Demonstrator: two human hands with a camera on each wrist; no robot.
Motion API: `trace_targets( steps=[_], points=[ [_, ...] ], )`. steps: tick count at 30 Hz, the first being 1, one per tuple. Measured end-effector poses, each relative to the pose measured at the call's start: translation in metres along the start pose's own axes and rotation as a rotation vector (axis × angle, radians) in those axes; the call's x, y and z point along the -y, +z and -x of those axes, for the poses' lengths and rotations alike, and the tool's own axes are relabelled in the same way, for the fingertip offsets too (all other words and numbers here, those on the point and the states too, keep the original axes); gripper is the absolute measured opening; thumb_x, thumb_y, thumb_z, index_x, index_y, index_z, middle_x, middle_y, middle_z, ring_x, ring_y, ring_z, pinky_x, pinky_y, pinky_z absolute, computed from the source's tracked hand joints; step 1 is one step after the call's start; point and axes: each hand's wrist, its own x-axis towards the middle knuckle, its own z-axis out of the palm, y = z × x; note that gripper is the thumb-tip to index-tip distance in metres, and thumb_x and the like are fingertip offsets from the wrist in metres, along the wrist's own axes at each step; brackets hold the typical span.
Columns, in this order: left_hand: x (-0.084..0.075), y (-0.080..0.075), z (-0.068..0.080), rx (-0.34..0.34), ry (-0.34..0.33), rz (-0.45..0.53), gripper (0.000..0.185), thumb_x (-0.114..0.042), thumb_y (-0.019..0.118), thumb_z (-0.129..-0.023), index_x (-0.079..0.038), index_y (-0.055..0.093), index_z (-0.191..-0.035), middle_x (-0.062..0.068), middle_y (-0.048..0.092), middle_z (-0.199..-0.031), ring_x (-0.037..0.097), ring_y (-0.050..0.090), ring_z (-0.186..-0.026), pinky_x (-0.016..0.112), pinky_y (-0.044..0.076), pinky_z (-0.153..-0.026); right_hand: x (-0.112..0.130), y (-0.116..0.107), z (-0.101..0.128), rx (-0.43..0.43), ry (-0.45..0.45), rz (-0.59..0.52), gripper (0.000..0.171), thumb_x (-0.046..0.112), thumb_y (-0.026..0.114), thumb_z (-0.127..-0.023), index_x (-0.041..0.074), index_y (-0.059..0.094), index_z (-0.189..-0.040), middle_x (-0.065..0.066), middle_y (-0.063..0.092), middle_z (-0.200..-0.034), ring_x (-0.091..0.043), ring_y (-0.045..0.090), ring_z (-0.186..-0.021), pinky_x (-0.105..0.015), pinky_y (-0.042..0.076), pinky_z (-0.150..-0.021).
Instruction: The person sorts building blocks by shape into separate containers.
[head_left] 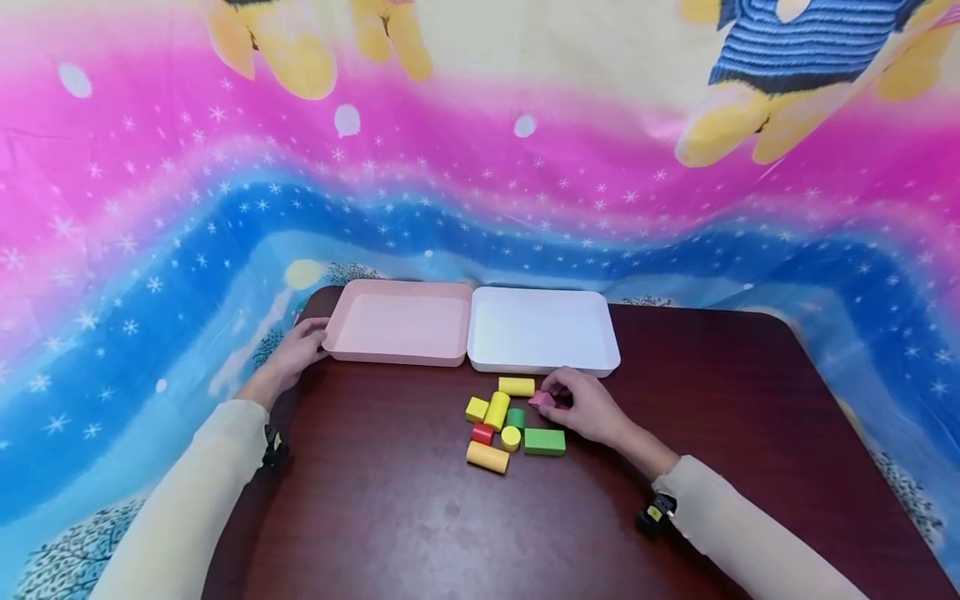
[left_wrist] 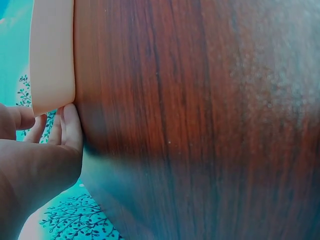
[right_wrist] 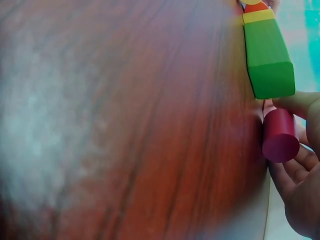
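Observation:
My left hand [head_left: 298, 348] grips the near left corner of the pink tray [head_left: 397, 357]; in the left wrist view the thumb is by its rim and the fingertips at its base. At the white tray's near edge, my right hand [head_left: 588, 406] pinches a pink block [head_left: 542, 399] that looks triangular from the head. A dark pink cylinder [right_wrist: 281, 135] sits between thumb and fingers in the right wrist view, partly hiding the fingertips. Close to that thumb lies a green rectangular block [head_left: 544, 442]. Just left of the fingertips is a yellow cylinder [head_left: 516, 387].
The white tray [head_left: 543, 369] stands against the pink one at the table's back. Before it lie a yellow cube [head_left: 476, 408], red block [head_left: 482, 433], small green cylinder [head_left: 516, 417], more yellow pieces and an orange-yellow cylinder [head_left: 487, 457]. A patterned cloth [head_left: 480, 200] hangs behind the dark table [head_left: 390, 508].

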Motion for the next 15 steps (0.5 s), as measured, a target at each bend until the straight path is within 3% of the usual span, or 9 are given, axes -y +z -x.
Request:
trace_targets(
  steps=[15],
  points=[
    [0.0062, -0.0042, -0.0044, 0.017, -0.02, 0.066, 0.057, -0.021, 0.034, -0.117, -0.004, 0.019, -0.169, 0.024, 0.023, -0.17, 0.041, 0.033, -0.153, 0.054, 0.033, -0.125, -0.0011, 0.0059, 0.0018, -0.047, -0.006, 0.022, 0.026, 0.018, 0.088, -0.089, 0.013, 0.072, -0.11, 0.001, 0.069, -0.106, -0.017, 0.064, -0.096, -0.04, 0.06, -0.087]
  ],
)
